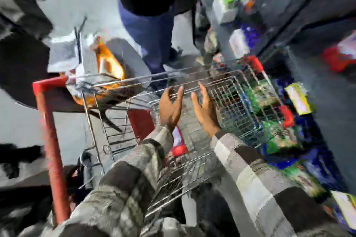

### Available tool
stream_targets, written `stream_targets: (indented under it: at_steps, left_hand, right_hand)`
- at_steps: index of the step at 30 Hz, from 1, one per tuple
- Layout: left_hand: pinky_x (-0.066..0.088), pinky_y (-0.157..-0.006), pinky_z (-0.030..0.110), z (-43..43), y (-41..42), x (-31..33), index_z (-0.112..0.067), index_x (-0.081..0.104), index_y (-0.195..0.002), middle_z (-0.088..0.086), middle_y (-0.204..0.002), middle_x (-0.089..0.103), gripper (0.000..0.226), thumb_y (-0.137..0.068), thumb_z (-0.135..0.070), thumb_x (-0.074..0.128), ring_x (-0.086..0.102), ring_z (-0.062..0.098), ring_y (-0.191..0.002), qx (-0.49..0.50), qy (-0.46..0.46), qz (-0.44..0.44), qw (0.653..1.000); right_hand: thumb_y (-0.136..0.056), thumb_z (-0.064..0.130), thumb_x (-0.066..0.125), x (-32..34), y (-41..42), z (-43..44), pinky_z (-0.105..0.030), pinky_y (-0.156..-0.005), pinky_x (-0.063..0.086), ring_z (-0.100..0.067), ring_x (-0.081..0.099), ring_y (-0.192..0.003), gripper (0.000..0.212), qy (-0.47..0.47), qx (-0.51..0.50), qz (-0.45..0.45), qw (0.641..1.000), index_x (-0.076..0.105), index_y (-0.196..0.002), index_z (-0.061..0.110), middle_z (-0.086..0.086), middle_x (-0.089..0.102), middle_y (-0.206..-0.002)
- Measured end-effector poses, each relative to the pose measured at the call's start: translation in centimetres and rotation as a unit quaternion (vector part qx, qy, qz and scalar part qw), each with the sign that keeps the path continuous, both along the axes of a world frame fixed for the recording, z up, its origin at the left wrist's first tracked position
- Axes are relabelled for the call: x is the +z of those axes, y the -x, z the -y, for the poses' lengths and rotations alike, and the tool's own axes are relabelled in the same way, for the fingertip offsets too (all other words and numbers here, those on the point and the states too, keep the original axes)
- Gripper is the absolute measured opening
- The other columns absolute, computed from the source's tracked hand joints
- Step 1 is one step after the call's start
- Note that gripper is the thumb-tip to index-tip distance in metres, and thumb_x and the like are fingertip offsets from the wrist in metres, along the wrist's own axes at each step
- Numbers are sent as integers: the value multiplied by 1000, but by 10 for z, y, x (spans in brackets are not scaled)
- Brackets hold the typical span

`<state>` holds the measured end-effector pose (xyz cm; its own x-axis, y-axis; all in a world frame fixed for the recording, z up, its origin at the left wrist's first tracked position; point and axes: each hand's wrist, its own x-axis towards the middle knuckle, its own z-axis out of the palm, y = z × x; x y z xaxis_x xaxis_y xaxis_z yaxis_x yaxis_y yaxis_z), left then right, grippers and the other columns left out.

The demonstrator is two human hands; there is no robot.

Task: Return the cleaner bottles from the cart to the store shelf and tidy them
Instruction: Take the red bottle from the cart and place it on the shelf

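No cleaner bottle can be told apart through the blur; only a red-capped package [178, 141] is seen low in the wire cart [227, 90], just under the left wrist. A full bottle is judged heavy, stiff and slick, best taken round the neck or waist. Both the left hand [170, 107] and the right hand [205, 109] are spread open and empty above the cart. The store shelf [308, 102] is seen just beyond the cart.

Both arms reach forward, left hand [170, 108] and right hand [205, 110] open, palms facing, empty.
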<state>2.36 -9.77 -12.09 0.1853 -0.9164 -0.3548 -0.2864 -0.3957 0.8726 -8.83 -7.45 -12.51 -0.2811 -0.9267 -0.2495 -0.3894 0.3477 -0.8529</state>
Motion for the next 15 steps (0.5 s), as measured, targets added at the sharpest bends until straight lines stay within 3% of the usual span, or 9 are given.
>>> stream_targets:
  at_steps: [3, 6, 9, 12, 13, 15]
  left_hand:
    - [51, -97, 37, -5, -8, -55, -8, 67, -109, 6, -105, 73, 41, -94, -45, 57, 67, 23, -100, 81, -58, -25, 995]
    - [48, -93, 38, -22, -10, -118, -4, 67, -108, 3, -98, 70, 43, -97, -43, 52, 65, 20, -93, 135, -136, -38, 981]
    - [49, -95, 34, -38, -8, -163, -8, 65, -119, 6, -115, 70, 45, -99, -45, 49, 64, 21, -104, 154, -215, -40, 964]
    - [42, -77, 23, -52, -11, -205, -4, 61, -123, 6, -109, 65, 46, -100, -42, 47, 61, 19, -100, 164, -269, -14, 949]
    - [43, -77, 24, -56, -12, -219, -3, 60, -123, 8, -109, 64, 47, -100, -41, 47, 60, 21, -100, 165, -287, 1, 944]
    - [49, -92, 35, -64, -15, -243, -4, 62, -121, 15, -117, 67, 51, -97, -47, 47, 63, 30, -110, 184, -297, 45, 936]
  right_hand:
    - [-97, 30, 47, -54, -15, 2, -35, -115, 33, -22, 41, -139, 53, -61, 34, 4, 998, 34, -146, 14, -10, 41, -152]
    - [-97, 30, 48, -110, -26, -8, -35, -112, 35, -25, 44, -136, 53, -124, 61, -12, 990, 34, -145, 13, -10, 43, -150]
    - [-97, 34, 46, -165, -30, -23, -41, -114, 35, -26, 41, -138, 57, -180, 82, -5, 980, 26, -149, 20, -8, 37, -154]
    - [-97, 30, 46, -205, -28, -35, -36, -112, 33, -29, 39, -139, 61, -253, 109, -23, 961, 20, -151, 17, -13, 36, -154]
    - [-96, 27, 48, -215, -29, -37, -37, -111, 35, -30, 40, -137, 63, -268, 120, -22, 956, 19, -151, 16, -15, 38, -152]
    - [-94, 24, 51, -235, -35, -39, -38, -110, 39, -31, 45, -134, 65, -287, 143, -21, 947, 21, -150, 12, -18, 43, -148]
